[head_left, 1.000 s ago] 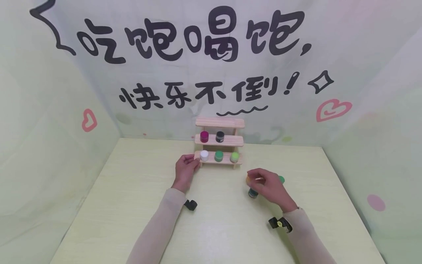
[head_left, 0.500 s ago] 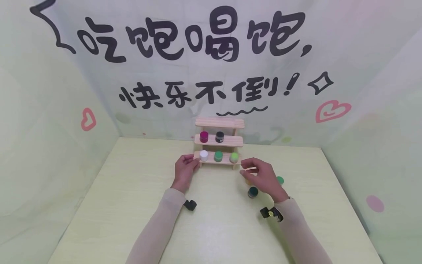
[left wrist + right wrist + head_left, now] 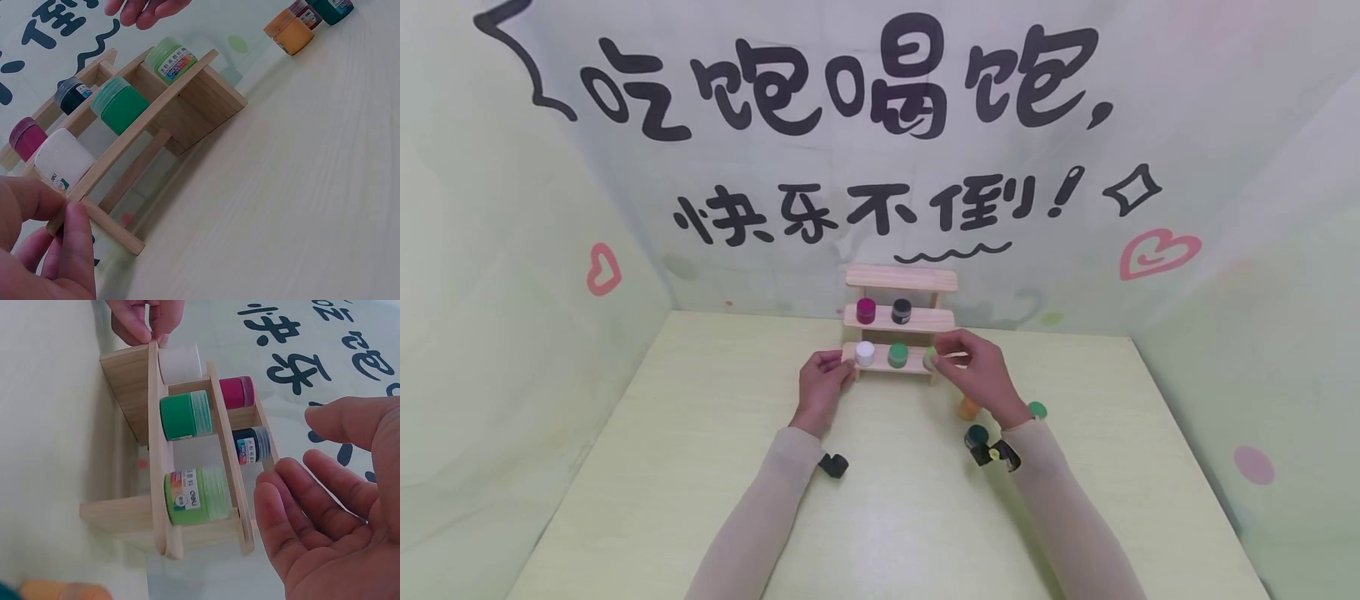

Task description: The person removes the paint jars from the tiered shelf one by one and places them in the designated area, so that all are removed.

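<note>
A three-tier wooden rack (image 3: 901, 277) bears a white jar (image 3: 865, 353), a green jar (image 3: 898, 355) and a light green jar (image 3: 171, 60) on its lowest tier. On the middle tier stand a magenta jar (image 3: 866, 311) and a black jar (image 3: 902, 312). My left hand (image 3: 822, 392) pinches the left end of the lowest tier between thumb and fingers. My right hand (image 3: 981, 375) hovers beside the light green jar at the rack's right end; in the right wrist view this hand (image 3: 337, 500) has thumb and fingers apart, holding nothing.
On the table (image 3: 700, 400) right of the rack are an orange jar (image 3: 968, 408), a dark teal jar (image 3: 977, 436) near my right wrist, and a green-lidded jar (image 3: 1037, 410). A dark red jar (image 3: 305, 14) shows behind the orange one. A printed cloth (image 3: 760, 275) hangs behind.
My right hand has moved left and away from me, from the orange jar to the rack's right end, leaving that jar on the table. My left hand has stayed on the rack.
</note>
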Demonstrator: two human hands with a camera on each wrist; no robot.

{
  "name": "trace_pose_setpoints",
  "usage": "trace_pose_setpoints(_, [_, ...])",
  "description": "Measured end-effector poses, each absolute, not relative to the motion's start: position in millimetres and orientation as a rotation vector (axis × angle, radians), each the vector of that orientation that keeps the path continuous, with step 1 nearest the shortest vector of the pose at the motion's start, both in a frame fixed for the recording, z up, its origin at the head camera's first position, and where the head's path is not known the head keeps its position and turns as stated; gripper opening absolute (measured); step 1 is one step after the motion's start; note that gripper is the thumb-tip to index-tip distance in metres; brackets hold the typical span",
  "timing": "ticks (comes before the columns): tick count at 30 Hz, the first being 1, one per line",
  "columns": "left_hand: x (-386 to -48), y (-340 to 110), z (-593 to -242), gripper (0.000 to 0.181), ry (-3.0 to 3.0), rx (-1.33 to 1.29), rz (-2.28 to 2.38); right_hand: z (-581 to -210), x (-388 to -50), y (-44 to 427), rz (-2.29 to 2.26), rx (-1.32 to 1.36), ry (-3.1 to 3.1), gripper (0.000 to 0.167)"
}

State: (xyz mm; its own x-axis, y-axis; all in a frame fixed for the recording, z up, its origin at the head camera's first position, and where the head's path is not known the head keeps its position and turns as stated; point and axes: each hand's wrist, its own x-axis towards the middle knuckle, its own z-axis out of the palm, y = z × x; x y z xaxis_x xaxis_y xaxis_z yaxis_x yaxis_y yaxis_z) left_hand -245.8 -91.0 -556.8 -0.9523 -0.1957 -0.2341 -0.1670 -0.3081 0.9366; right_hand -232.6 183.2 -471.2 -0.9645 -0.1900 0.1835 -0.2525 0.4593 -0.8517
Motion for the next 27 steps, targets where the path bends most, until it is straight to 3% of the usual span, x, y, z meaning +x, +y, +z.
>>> trace_pose_setpoints(12, [-245,-89,-554,0.034,-1.862,0.505,-2.465,-466,-269,157,1.553,0.357,-2.6,0.032])
trace_pose_setpoints(27, [-246,-89,-554,0.034,-1.869,0.496,-2.452,-461,-298,133,1.496,0.327,-2.69,0.051])
